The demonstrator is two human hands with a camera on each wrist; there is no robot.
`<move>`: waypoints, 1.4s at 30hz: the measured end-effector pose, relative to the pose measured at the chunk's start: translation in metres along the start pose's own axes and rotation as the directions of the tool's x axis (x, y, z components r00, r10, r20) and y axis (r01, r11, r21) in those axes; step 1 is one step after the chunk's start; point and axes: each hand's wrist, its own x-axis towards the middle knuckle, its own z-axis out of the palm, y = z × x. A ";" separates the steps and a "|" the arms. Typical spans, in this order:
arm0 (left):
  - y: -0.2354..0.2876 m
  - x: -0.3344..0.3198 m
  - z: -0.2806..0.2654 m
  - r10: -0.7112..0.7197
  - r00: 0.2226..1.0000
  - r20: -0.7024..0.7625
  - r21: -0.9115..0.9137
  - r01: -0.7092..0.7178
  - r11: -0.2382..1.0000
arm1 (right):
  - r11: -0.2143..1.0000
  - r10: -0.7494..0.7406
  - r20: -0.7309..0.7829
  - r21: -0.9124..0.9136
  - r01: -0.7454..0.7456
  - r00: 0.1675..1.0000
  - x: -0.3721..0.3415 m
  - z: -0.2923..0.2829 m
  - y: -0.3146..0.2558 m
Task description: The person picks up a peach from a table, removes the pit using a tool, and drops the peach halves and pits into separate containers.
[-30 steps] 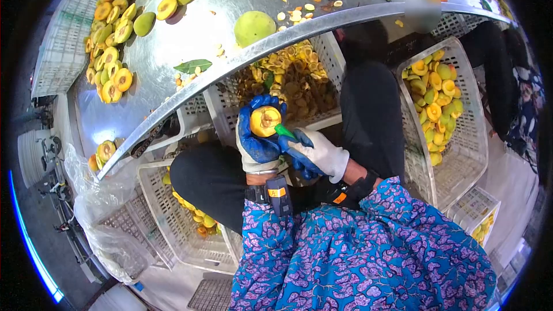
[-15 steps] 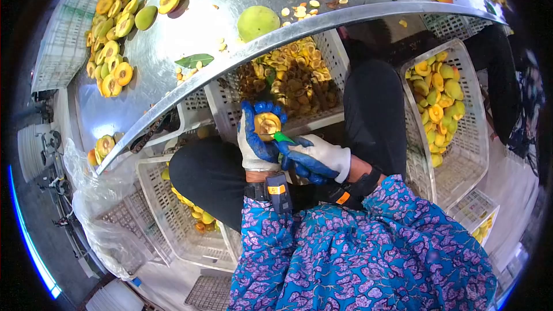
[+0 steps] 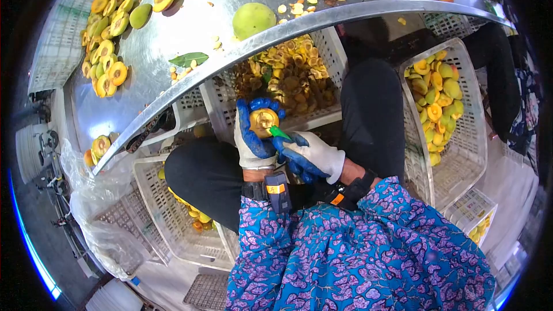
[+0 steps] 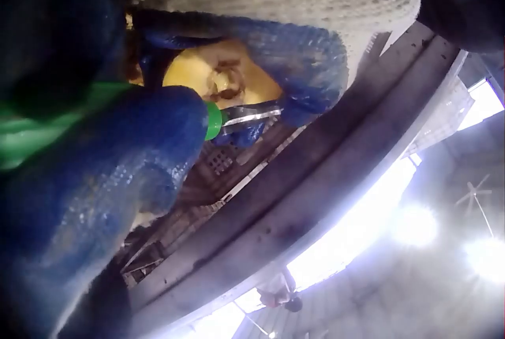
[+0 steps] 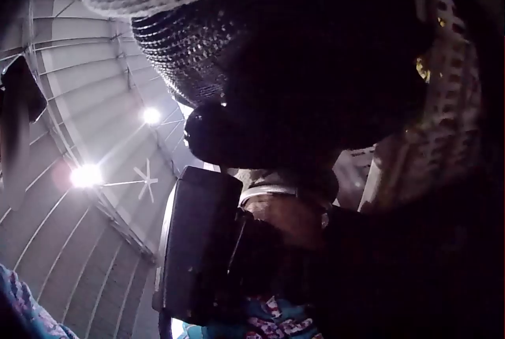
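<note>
A halved yellow fruit [image 3: 263,121] lies cut face up in the left hand [image 3: 253,141], whose gloved fingers curl round it. The right hand [image 3: 311,154], also in a white and blue glove, grips a green-handled tool [image 3: 279,132] at the fruit's lower right edge. In the left wrist view the tool's metal blade [image 4: 251,114] lies beside the fruit [image 4: 222,79], whose middle is brown and rough; whether the tip touches the flesh cannot be told. The right wrist view is dark and hides the right fingers' work.
A metal table [image 3: 224,60] with fruits, loose kernels and a leaf [image 3: 189,60] curves ahead. Under its edge is a crate [image 3: 339,57] of fruit scraps. Crates of fruit halves stand right [image 3: 478,132] and left [image 3: 151,196], beside the knees. Clear plastic [image 3: 86,196] hangs at the left.
The view has shifted slightly. Both hands keep their holds, close together, with small movements of the fruit and tool. The fruit's middle looks browner and more hollow than a second ago.
</note>
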 end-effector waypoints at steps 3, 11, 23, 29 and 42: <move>0.000 0.000 0.001 -0.015 1.000 0.002 0.008 0.015 1.000 | 0.997 0.058 0.007 0.043 -0.058 0.998 -0.002 -0.001 -0.002; 0.000 0.001 -0.004 0.003 0.999 -0.033 0.052 -0.001 0.999 | 0.982 0.133 0.129 0.117 -0.148 0.983 -0.003 -0.002 -0.005; 0.001 0.001 0.004 0.021 0.999 0.024 0.152 -0.024 0.988 | 0.989 0.114 0.037 0.095 -0.117 0.993 -0.004 -0.002 -0.012; 0.000 0.000 0.005 0.037 0.998 -0.057 0.147 -0.028 0.989 | 0.964 0.186 0.114 0.168 -0.204 0.976 -0.007 -0.001 -0.015; -0.002 -0.014 0.013 -0.107 0.986 -0.131 -0.136 0.089 0.987 | 0.979 0.167 0.058 -0.130 -0.158 0.984 0.005 -0.006 0.013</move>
